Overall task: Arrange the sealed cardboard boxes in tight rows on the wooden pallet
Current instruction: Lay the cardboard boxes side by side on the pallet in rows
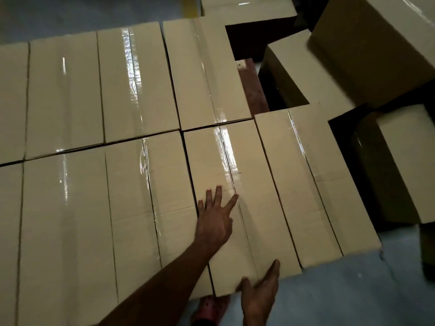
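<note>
The box (237, 203), long axis near-to-far, is pressed flat by the open left hand (215, 222) while the open right hand (260, 292), nearer, seemingly pushes its near end.

— Left hand (213, 225)?
— Flat on a near-row box (237, 203), fingers (217, 194) spread beside the tape seam.
— Right hand (260, 292)?
— Against that box's near end, fingers straight.
— Around them?
— Sealed boxes (98, 147) in two tight rows; pallet (251, 90) wood showing far right, loose boxes (376, 48) beyond.

Grey concrete floor (353, 300) at lower right & top left; yellow painted floor stripe (191, 7) top centre; reddish-pink perforated shoe (213, 308) bottom centre.
</note>
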The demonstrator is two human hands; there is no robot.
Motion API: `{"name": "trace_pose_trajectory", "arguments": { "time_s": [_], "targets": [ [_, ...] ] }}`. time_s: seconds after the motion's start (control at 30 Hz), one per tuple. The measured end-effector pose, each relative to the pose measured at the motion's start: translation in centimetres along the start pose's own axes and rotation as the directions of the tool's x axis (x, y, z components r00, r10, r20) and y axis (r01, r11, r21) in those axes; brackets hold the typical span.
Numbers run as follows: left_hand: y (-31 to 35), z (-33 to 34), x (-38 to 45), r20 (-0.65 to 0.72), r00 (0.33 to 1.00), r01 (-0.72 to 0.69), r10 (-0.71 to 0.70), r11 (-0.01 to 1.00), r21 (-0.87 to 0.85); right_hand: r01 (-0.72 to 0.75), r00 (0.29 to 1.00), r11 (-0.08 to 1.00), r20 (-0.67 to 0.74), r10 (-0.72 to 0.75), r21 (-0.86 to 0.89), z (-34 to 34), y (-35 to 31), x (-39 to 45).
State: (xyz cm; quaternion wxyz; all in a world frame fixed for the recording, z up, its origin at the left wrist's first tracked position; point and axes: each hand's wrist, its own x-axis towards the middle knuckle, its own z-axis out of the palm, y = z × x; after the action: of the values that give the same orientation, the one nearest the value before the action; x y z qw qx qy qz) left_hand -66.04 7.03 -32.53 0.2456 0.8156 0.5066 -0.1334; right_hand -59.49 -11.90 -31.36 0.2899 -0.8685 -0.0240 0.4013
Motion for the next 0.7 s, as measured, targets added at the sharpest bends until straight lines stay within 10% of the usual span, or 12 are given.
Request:
{"name": "trace_pose_trajectory", "arguments": {
  "time_s": [0.47,0.7],
  "targets": [
    [-0.5,-0.7,-0.3,0.034,0.999,0.023,-0.022,1.000,-0.021,-0.061,0.998,0.995,0.003,0.061,-0.077,0.9,-2.1,0.4],
    [-1.2,-0.5,-1.5,0.058,0.998,0.009,-0.004,0.995,-0.096,0.049,0.996,0.912,-0.051,-0.077,-0.406,0.6,-3.6,-0.2]
  ]
}}
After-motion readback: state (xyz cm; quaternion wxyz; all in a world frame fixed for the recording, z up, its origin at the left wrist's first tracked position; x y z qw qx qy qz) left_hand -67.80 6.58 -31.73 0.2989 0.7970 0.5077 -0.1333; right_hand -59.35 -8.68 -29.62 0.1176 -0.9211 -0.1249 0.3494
